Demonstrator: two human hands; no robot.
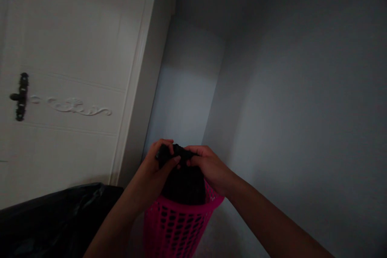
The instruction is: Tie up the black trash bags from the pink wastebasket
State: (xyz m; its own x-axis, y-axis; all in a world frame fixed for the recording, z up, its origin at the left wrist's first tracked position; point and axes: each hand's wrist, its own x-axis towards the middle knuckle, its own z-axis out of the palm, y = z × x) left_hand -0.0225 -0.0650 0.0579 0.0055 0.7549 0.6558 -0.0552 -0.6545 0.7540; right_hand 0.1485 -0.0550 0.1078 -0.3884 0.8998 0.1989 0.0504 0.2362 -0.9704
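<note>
A piece of black cloth (185,183) is bunched up over the mouth of a pink perforated basket (181,225). My left hand (159,165) pinches its upper edge from the left, thumb on the near side. From the right, my right hand (207,165) grips the same edge with curled fingers, close to the left one. The cloth hangs down from both hands at the basket's rim; its dark folds are hard to make out.
A white wardrobe or door (72,48) with a dark handle (21,96) stands at the left. Black plastic (66,217) lies at the lower left. A grey wall (302,109) rises at the right.
</note>
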